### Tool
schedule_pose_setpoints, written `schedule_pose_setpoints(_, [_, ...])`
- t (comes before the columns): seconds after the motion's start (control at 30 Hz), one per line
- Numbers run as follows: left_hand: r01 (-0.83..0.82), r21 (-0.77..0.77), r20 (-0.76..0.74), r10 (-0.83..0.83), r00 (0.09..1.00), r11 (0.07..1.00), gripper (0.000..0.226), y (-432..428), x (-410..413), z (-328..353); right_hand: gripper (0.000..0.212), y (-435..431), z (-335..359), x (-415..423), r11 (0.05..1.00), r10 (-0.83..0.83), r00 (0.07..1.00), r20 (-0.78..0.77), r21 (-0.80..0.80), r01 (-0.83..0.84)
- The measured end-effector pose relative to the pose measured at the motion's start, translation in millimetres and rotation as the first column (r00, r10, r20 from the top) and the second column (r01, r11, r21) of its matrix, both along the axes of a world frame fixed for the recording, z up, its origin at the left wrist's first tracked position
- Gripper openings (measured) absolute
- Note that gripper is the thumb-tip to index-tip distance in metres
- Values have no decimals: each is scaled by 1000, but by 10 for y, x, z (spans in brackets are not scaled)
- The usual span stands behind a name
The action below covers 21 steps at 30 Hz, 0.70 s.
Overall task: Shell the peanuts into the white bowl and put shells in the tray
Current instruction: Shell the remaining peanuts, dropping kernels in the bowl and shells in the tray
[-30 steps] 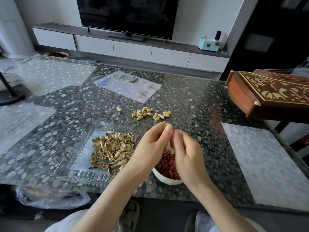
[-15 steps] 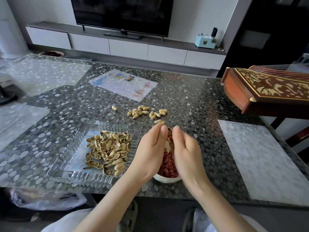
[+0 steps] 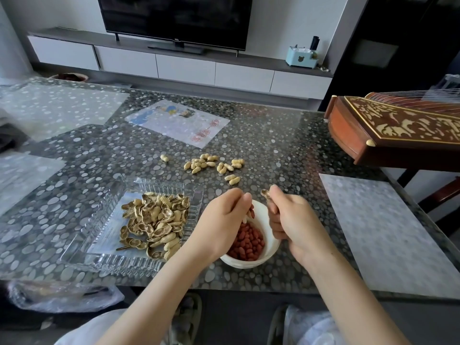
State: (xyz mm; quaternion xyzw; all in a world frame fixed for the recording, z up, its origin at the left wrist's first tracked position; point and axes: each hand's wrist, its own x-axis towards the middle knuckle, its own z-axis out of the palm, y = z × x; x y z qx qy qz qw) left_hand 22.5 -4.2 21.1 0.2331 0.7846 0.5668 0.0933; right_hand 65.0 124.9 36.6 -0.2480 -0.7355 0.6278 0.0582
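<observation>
A white bowl holding red peanut kernels stands near the table's front edge. Over its left rim, my left hand has its fingers curled, with a red kernel showing at the fingertips. My right hand is over the bowl's right rim and pinches a half shell that sticks up above the fingers. A clear glass tray to the left holds a heap of empty shells. Several unshelled peanuts lie scattered on the table beyond the bowl.
The table has a pebble-patterned glass top. A wooden stringed instrument juts in at the right. A printed sheet lies at the back, a pale mat at the right. A plastic bag hangs below the front edge.
My two hands, pressed together over the bowl on one peanut, have drawn apart. The shell has split; my right hand now holds a half shell and a kernel shows at my left fingertips.
</observation>
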Motion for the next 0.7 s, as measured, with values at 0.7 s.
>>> schedule_pose_setpoints(0.7, [-542, -491, -261, 479, 838, 681, 41, -893, -688, -61, 26, -359, -85, -213, 845, 347, 917, -199, 491, -213])
